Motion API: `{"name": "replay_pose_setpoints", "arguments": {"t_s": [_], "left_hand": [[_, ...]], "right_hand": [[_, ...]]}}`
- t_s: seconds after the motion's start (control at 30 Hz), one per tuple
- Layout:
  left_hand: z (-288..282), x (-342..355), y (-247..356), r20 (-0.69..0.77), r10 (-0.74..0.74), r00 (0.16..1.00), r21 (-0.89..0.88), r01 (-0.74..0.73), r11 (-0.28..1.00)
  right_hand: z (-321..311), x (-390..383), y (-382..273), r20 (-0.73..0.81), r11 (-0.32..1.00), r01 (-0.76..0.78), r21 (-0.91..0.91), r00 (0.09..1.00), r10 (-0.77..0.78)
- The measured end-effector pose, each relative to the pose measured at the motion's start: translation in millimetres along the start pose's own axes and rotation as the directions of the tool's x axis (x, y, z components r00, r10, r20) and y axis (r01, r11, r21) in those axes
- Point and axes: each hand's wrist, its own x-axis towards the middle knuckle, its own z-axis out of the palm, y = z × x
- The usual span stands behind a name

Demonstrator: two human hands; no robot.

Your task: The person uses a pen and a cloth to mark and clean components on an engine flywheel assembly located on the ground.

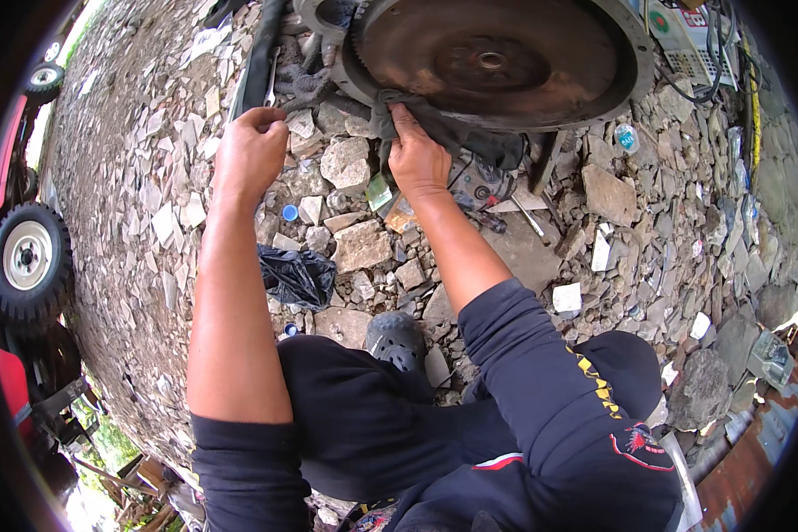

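My right hand (417, 158) grips a dark rag (434, 124), its fingers pressed into the cloth at the lower left rim of a metal housing (355, 84). Inside that housing sits a large brown flywheel (541, 75) with a toothed edge and a central hole. My left hand (253, 152) is closed in a fist to the left of the housing. Just above the fist, a thin silvery tool (273, 78), perhaps a wrench, lies beside a dark bar (262, 58). Whatever the left fingers hold, if anything, is hidden.
Broken stone and tile cover the ground. A black plastic bag (297, 277) and a blue cap (290, 213) lie near my shoe (396, 341). A metal rod (530, 220) rests below the housing. Wheeled machinery (28, 257) stands left; cables (714, 62) hang at upper right.
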Motion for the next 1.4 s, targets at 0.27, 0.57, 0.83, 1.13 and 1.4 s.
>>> {"name": "replay_pose_setpoints", "arguments": {"t_s": [0.27,0.57,0.83,1.13,1.4], "left_hand": [[2,4,0,0.022,0.000,1.000,0.006,0.000,1.000],[21,10,22,0.047,0.040,0.998,0.014,-0.041,0.999],[22,12,27,0.038,0.005,0.999,-0.024,-0.004,1.000],[29,6,48,0.065,-0.016,0.998,0.026,0.014,1.000],[21,3,43,0.016,-0.021,1.000,0.030,0.020,0.999]], "right_hand": [[17,16,-87,-0.301,0.909,0.068,0.411,0.952,0.064],[-47,15,-2,0.273,0.980,0.095,-0.174,0.961,-0.044],[-72,-4,109,-0.384,0.818,-0.229,0.527,0.795,0.470],[-117,18,49,-0.408,0.981,-0.185,-0.062,0.902,0.144],[-107,8,32,-0.271,0.547,-0.113,0.830,0.775,0.570]]}}
